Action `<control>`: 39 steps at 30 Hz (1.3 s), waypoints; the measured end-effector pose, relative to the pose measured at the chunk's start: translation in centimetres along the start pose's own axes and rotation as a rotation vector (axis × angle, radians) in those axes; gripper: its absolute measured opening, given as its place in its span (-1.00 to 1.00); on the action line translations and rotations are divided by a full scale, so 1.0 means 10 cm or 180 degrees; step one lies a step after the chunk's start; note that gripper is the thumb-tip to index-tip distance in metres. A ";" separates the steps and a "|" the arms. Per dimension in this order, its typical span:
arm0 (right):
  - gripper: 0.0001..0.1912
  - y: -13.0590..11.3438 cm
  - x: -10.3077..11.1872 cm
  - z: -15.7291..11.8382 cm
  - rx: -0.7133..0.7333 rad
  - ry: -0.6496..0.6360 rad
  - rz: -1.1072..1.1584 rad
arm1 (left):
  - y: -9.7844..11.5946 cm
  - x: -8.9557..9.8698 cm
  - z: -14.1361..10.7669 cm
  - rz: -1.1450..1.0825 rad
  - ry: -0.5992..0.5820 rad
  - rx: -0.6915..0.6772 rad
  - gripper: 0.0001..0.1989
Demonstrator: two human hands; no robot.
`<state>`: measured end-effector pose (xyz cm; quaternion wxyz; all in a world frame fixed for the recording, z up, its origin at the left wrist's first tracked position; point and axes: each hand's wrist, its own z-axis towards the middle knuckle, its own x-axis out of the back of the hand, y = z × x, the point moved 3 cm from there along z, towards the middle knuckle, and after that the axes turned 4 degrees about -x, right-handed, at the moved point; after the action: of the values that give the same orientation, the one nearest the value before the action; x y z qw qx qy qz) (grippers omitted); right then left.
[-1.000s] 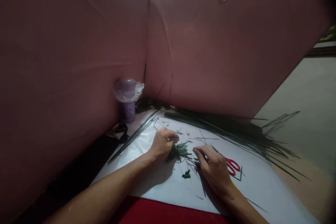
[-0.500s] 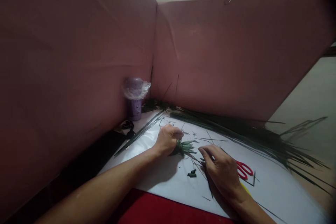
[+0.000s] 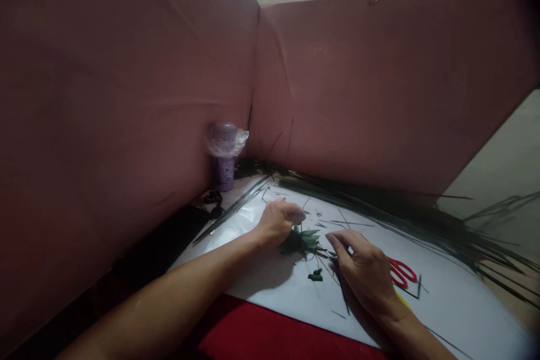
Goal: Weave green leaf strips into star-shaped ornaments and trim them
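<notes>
A bundle of green leaf strips (image 3: 304, 241) with pointed ends fanned to the right lies on the white sheet (image 3: 270, 287). My left hand (image 3: 279, 220) is at its upper left, fingers curled and thumb pressed to them; whatever the fingertips hold is hidden. To the right, my right hand (image 3: 365, 263) has thumb and forefinger brought together in a pinch near the strip ends. What lies between them is too small to make out. Red-handled scissors (image 3: 403, 273) lie beside my right hand, partly covered by it. Small cut green pieces (image 3: 315, 275) lie just below the bundle.
Long dark green leaves (image 3: 379, 202) are heaped along the back and right edge. A purple cup (image 3: 225, 171) with clear plastic around its top stands in the back left corner. Pink partitions (image 3: 358, 90) rise behind and at left. Red cloth (image 3: 270, 332) shows in front.
The whole view has shifted slightly, so things appear a little farther right. Both hands keep nearly the same pose, and the bundle's fanned ends look slightly turned.
</notes>
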<state>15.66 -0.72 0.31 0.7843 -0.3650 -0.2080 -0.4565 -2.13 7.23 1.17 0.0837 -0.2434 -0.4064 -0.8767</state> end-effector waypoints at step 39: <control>-0.75 0.04 -0.03 0.02 -0.0239 -0.0064 0.0133 | 0.08 -0.01 0.00 -0.0329 -0.0347 0.0146 -0.86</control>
<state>15.86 -0.28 0.05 0.7773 -0.4030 -0.1909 -0.4438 -1.77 6.63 1.66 0.0217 -0.2675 -0.4424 -0.8557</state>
